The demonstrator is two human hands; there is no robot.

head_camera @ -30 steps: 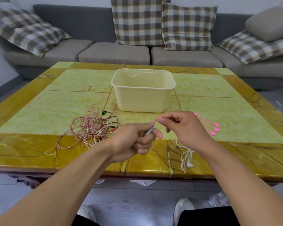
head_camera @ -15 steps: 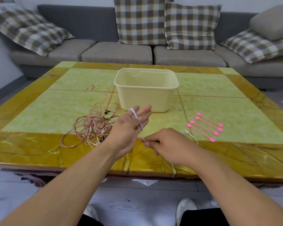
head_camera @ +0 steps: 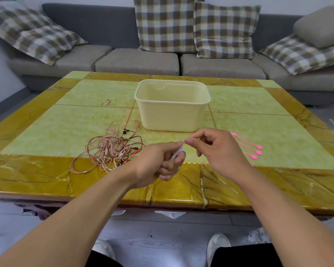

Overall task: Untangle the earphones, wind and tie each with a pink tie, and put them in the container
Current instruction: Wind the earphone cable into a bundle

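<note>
Above the near table (head_camera: 181, 191) edge: white earphone cord (head_camera: 176, 154) wound round curled left hand (head_camera: 158, 166) fingers, free end pinched by right hand (head_camera: 218, 151).
Risk judged: loops slipping off if tension drops; container (head_camera: 172, 105) beyond, pink ties (head_camera: 249, 149) rightward.

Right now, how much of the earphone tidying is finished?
Nothing is finished: the cream plastic container shows no earphones inside. In hand is one white earphone cord, looped round the left hand fingers while the right hand pinches its end. Left to do: tie it with one of the pink ties, then sort out the tangled pinkish-red earphone pile.
</note>
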